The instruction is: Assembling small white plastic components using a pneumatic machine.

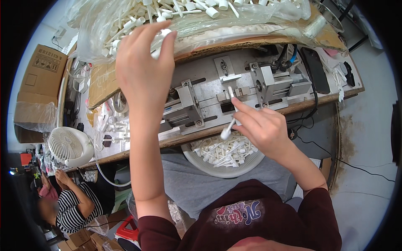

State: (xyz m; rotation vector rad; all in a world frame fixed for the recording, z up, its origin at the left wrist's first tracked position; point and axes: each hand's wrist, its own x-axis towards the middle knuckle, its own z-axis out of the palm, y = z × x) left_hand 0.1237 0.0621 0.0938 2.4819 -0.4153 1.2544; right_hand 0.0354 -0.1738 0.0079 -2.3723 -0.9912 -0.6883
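My left hand (144,71) is raised over the near edge of a heap of white plastic scoops (138,21), thumb and fingers spread apart; white pieces show in the gap, apparently behind it. With thumb and fingers together, my right hand (264,127) pinches a white plastic scoop (226,134) by its handle, cup hanging down. Its index fingertip meets a slim white piece (230,91) lying in the middle of a metal clamping fixture (236,79). Whether that piece is a separate scoop I cannot tell. Below sits a pale basket (194,161) full of similar scoops.
Metal blocks (190,102) flank the fixture. Cardboard and clear plastic line the heap. A black phone (315,69) and cables lie at the right. A white fan (71,146) stands left, with a person in a striped shirt (77,207) beyond it.
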